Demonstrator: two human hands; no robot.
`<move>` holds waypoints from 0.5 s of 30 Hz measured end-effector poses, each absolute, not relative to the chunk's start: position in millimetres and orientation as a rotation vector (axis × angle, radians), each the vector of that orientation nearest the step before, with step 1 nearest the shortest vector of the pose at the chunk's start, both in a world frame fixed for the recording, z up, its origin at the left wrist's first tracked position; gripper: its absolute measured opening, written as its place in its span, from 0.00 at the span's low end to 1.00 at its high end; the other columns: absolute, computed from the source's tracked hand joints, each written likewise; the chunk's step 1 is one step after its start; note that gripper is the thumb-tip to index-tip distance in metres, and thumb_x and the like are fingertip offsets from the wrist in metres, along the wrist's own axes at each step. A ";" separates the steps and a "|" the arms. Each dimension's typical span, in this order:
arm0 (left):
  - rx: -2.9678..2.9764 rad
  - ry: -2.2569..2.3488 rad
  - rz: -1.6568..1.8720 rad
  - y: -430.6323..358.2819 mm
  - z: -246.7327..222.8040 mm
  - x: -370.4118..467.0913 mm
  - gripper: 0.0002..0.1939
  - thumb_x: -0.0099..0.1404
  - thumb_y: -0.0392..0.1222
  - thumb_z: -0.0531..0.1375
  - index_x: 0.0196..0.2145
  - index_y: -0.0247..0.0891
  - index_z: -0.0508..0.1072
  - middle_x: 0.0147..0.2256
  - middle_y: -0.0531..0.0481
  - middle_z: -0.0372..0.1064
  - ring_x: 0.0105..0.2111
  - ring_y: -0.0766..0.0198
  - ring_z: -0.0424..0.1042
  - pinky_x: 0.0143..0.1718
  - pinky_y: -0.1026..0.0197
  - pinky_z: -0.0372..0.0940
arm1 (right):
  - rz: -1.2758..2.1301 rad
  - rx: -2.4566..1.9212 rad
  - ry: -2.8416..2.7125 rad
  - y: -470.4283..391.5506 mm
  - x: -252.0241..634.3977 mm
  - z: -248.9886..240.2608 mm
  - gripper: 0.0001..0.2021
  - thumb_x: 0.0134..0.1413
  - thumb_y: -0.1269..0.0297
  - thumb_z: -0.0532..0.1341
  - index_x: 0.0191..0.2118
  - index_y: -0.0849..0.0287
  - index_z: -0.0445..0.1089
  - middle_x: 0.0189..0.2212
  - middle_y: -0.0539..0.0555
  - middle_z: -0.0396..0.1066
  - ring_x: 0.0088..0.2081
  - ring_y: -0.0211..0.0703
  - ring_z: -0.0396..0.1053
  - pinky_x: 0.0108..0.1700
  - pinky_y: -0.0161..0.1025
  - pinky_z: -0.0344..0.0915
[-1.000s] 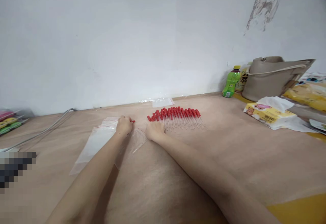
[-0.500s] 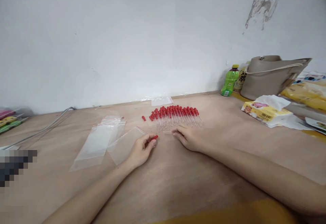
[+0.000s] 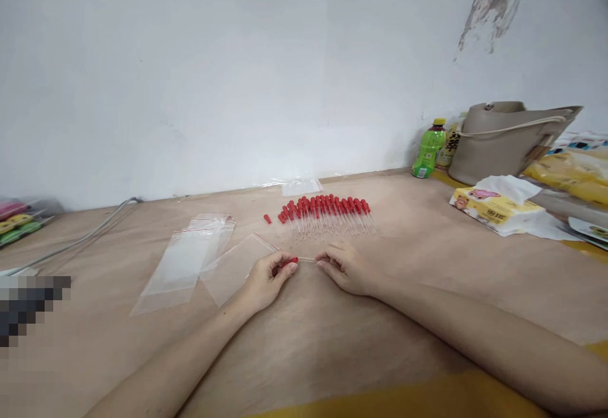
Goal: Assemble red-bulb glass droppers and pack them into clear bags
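Between thumb and fingers, my left hand (image 3: 270,280) pinches a red rubber dropper bulb (image 3: 291,262). My right hand (image 3: 346,268) is closed on a thin clear glass tube (image 3: 306,259), whose left end meets the mouth of the bulb; whether it sits inside I cannot tell. Just beyond my hands lies a row of droppers (image 3: 325,209), their red bulbs toward the wall and clear tubes toward me. One loose red bulb (image 3: 267,219) lies left of the row. Clear zip bags (image 3: 183,266) lie flat to the left of my left hand.
Another small bag (image 3: 301,187) lies by the wall. At the right stand a green bottle (image 3: 429,149), a grey bag (image 3: 498,142) and a yellow tissue box (image 3: 496,208). A grey cable (image 3: 95,231) crosses the brown table (image 3: 294,348) at the left, near colourful packets (image 3: 19,225).
My right hand has moved left and nearer to me with the glass tube. The tube's end now meets the red bulb in my left hand, which has barely moved.
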State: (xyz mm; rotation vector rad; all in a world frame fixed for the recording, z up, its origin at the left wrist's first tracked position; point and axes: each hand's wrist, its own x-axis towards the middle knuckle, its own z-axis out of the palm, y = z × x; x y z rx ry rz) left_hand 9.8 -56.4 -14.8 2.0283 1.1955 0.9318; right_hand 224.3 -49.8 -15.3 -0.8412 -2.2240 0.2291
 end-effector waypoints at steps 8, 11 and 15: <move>2.071 1.210 0.847 -54.6 -13.6 8.2 0.11 0.60 0.44 0.54 0.34 0.36 0.72 0.28 0.51 0.70 0.27 0.66 0.66 0.28 0.66 0.60 | 0.264 -0.856 -2.306 -44.7 227.8 -17.9 0.07 0.55 0.66 0.54 0.33 0.57 0.69 0.28 0.49 0.69 0.28 0.35 0.63 0.38 0.38 0.50; 2.133 1.193 0.796 -56.8 -11.5 7.6 0.10 0.60 0.43 0.54 0.33 0.38 0.73 0.28 0.52 0.71 0.28 0.65 0.67 0.28 0.66 0.60 | 0.261 -0.852 -2.335 -40.2 230.2 -17.6 0.08 0.55 0.65 0.54 0.35 0.56 0.70 0.30 0.50 0.70 0.28 0.34 0.63 0.39 0.40 0.48; 2.218 1.165 0.753 -62.2 -6.9 8.6 0.10 0.62 0.42 0.53 0.33 0.39 0.73 0.29 0.53 0.72 0.29 0.65 0.69 0.30 0.66 0.61 | 0.185 -0.863 -2.363 -41.9 229.6 -15.8 0.08 0.55 0.65 0.54 0.35 0.55 0.71 0.30 0.50 0.70 0.27 0.34 0.62 0.38 0.40 0.47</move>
